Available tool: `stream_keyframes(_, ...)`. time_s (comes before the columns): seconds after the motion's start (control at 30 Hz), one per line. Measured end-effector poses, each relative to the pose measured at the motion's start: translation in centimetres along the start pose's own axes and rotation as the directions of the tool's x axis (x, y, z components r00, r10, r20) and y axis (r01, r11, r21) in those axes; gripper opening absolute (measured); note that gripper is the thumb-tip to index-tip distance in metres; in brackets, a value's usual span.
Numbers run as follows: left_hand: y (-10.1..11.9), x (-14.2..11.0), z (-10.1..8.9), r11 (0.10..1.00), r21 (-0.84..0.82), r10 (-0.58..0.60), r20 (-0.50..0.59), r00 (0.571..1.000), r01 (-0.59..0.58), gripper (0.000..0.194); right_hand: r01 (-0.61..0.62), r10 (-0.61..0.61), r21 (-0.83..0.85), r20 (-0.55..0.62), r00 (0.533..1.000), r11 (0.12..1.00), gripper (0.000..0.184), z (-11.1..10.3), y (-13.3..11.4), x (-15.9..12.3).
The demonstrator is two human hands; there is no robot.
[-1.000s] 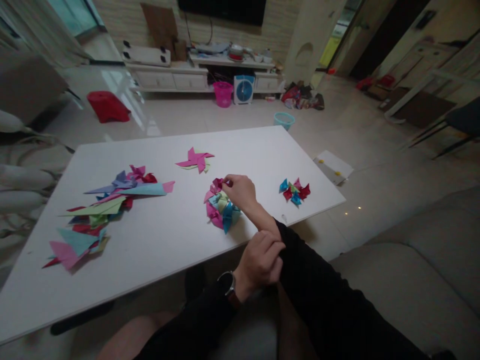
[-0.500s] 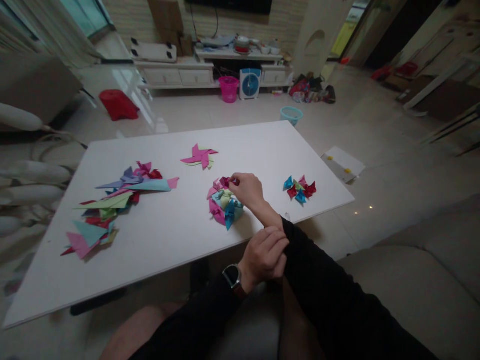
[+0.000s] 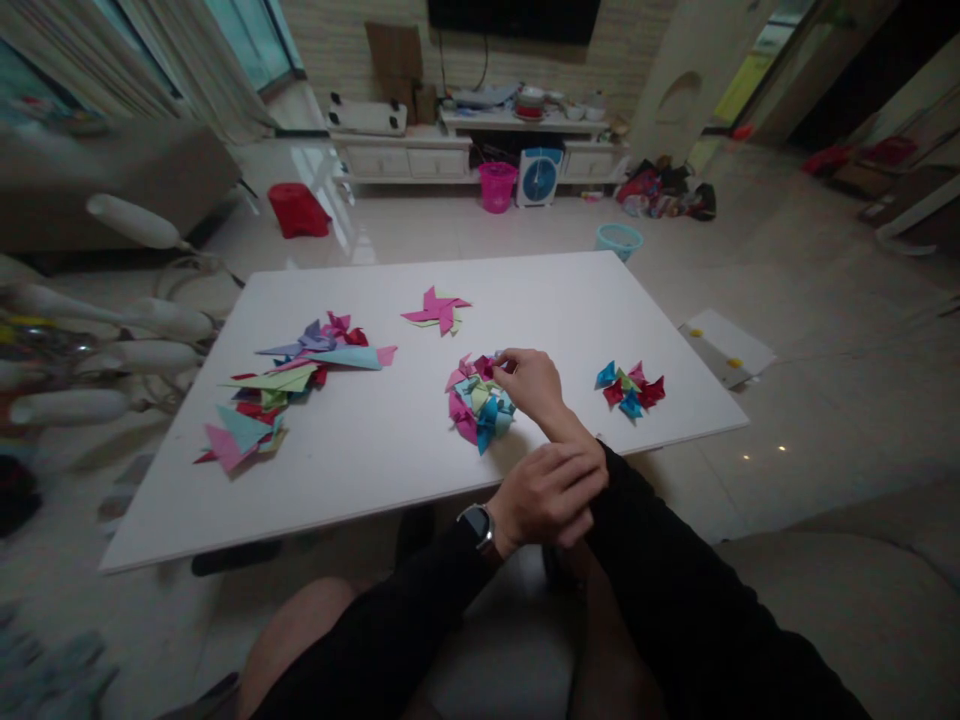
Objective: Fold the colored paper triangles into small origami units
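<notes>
Narrow is the grip of the right hand (image 3: pixel 531 383): thumb and fingertips come together on a dark pink paper piece (image 3: pixel 484 367), at the upper edge of a round cluster (image 3: pixel 478 404) of folded papers. This cluster lies near the middle of the frame, on the white counter (image 3: pixel 375 440). Since the pieces look light and loose, I would pinch only the body of the piece, softly, and let its neighbours rest; a hard pinch may crush the folds, and a quick pull may drag others along. The left hand (image 3: pixel 551 495) has its fingers bent at the right wrist, beside the black cuff (image 3: pixel 606 466); whether it holds cloth, I cannot tell. It would be wise to keep this cuff above the papers. A smaller group (image 3: pixel 631 400) lies right of centre, a pink and green pinwheel (image 3: pixel 437 311) at the upper middle, and a longer heap (image 3: pixel 283 381) at the left.
</notes>
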State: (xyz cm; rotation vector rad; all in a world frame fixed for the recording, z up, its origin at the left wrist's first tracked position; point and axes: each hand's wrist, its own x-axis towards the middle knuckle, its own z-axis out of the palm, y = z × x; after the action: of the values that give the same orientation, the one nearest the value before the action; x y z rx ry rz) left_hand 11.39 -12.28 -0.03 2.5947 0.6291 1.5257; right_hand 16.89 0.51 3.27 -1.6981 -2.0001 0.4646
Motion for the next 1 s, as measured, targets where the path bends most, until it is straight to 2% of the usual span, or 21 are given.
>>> stream_keyframes(0.07, -0.2, 0.1, 0.1, 0.992, 0.05, -0.112, -0.031, 0.993, 0.113, 0.035, -0.014, 0.014, 0.012, 0.001, 1.0, 1.0, 0.015, 0.2, 0.1, 0.1)
stream_keyframes(0.13, 0.3, -0.1, 0.7, 0.987, 0.037, -0.155, -0.023, 0.988, 0.156, 0.035, -0.013, 0.013, -0.009, 0.001, 1.0, 1.0, 0.015, 0.5, 0.2, 0.3)
stream_keyframes(0.23, 0.8, -0.5, 1.5, 0.996, -0.022, -0.085, 0.051, 0.995, 0.087, 0.03, 0.007, -0.006, -0.048, 0.014, 1.0, 0.999, 0.015, 0.9, 0.1, 0.7)
stream_keyframes(0.33, -0.5, -0.5, 1.2, 1.0, -0.007, 0.029, 0.093, 0.995, -0.029, 0.022, 0.016, -0.015, -0.035, 0.029, 0.999, 0.999, 0.016, 1.3, -0.2, 1.2)
stream_keyframes(0.37, -1.0, -0.5, 1.0, 0.999, 0.037, 0.001, 0.092, 0.996, -0.004, 0.021, 0.013, -0.012, -0.016, 0.034, 0.999, 1.0, 0.016, 1.3, -0.3, 1.4)
stream_keyframes(0.43, -1.5, -0.6, 0.9, 0.983, 0.135, -0.134, 0.074, 0.988, 0.123, 0.026, -0.004, 0.004, 0.014, 0.039, 0.999, 1.0, 0.017, 1.4, -0.3, 1.7)
stream_keyframes(0.5, -1.1, -0.9, 1.3, 0.961, 0.165, -0.234, 0.065, 0.97, 0.221, 0.034, -0.018, 0.018, 0.005, 0.041, 0.999, 1.0, 0.017, 1.4, -0.2, 1.8)
stream_keyframes(0.6, 0.0, -1.5, 2.4, 0.99, 0.083, -0.121, 0.128, 0.984, 0.111, 0.034, -0.015, 0.016, -0.037, 0.027, 1.0, 0.999, 0.017, 1.2, 0.0, 1.7)
stream_keyframes(0.7, -0.3, -1.4, 2.1, 0.998, 0.022, 0.057, 0.112, 0.992, -0.06, 0.023, -0.003, 0.003, -0.009, 0.01, 1.0, 1.0, 0.016, 0.8, 0.2, 1.4)
stream_keyframes(0.73, -0.8, -1.3, 1.8, 0.998, 0.039, 0.055, 0.092, 0.994, -0.059, 0.023, -0.003, 0.003, 0.013, 0.011, 1.0, 1.0, 0.016, 0.6, 0.3, 1.4)
stream_keyframes(0.8, -1.4, -1.2, 1.2, 0.991, 0.104, -0.088, 0.047, 0.995, 0.083, 0.031, -0.008, 0.008, 0.043, 0.015, 1.0, 0.999, 0.017, 0.4, 0.5, 1.3)
stream_keyframes(0.87, -1.3, -1.4, 1.3, 0.971, 0.13, -0.207, 0.051, 0.977, 0.199, 0.041, -0.016, 0.016, 0.036, 0.01, 1.0, 0.999, 0.017, 0.3, 0.6, 1.3)
stream_keyframes(0.93, -0.5, -1.7, 1.8, 0.98, 0.098, -0.181, 0.108, 0.978, 0.17, 0.041, -0.015, 0.015, 0.0, 0.003, 1.0, 1.0, 0.017, 0.3, 0.7, 1.2)
stream_keyframes(1.0, 0.2, -1.7, 2.2, 0.998, 0.033, -0.061, 0.132, 0.989, 0.057, 0.033, -0.005, 0.006, -0.03, 0.007, 1.0, 1.0, 0.016, 0.3, 0.7, 1.2)
